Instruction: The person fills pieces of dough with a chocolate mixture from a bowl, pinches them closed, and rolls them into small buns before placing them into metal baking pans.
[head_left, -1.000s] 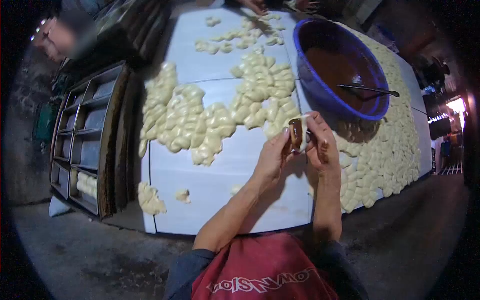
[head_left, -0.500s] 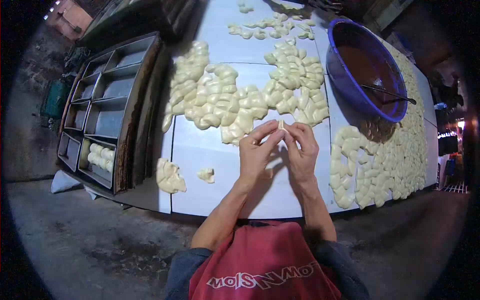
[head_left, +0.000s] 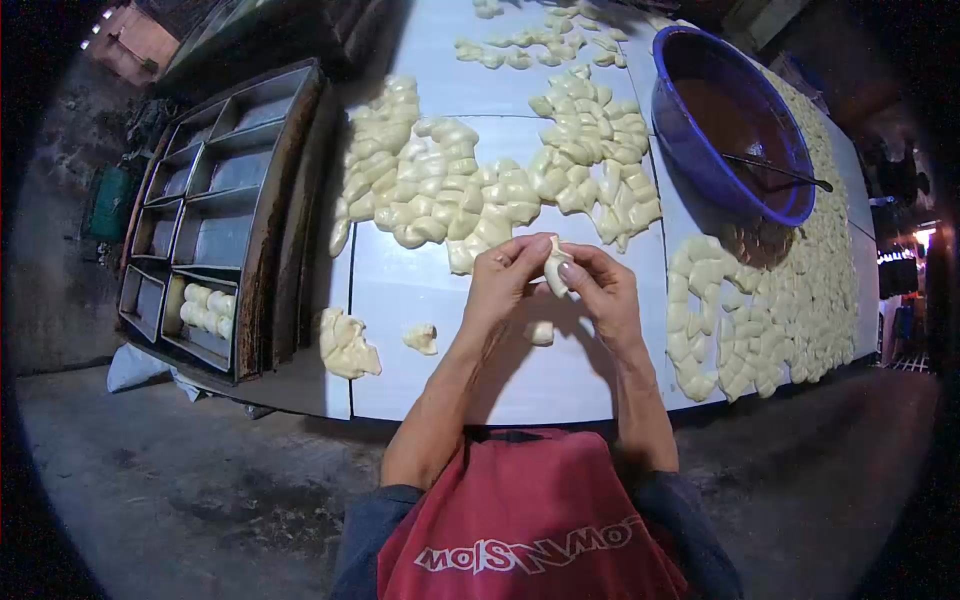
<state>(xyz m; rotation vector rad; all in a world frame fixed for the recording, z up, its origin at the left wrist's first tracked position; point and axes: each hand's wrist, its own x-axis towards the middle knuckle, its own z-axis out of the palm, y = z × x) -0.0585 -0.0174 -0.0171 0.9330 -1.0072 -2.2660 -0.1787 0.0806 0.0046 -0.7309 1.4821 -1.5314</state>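
Between my fingertips, above the white tabletop (head_left: 420, 290), is a small pale piece of dough (head_left: 557, 268). The thumb and fingers of my left hand (head_left: 503, 283) pinch its upper edge. My right hand (head_left: 607, 292) grips it from the other side, thumb pressed on its front. Below my hands lies a small dough lump (head_left: 540, 333). Left of my left forearm are another small lump (head_left: 421, 339) and a larger, ragged dough piece (head_left: 348, 345). Just beyond my hands spreads a joined mass of flattened dough pieces (head_left: 440, 195).
At left stands a metal tray of rectangular tins (head_left: 216, 235); one holds white dough rolls (head_left: 208, 311). A purple basin (head_left: 680, 145) with brown contents and a long-handled utensil (head_left: 780, 170) stands at right. More dough pieces (head_left: 770, 320) cover the table's right side.
The dough in my fingers has turned and now shows more, hanging down between them. My right hand has tilted around it. The view has shifted slightly, exposing the lump below my hands.
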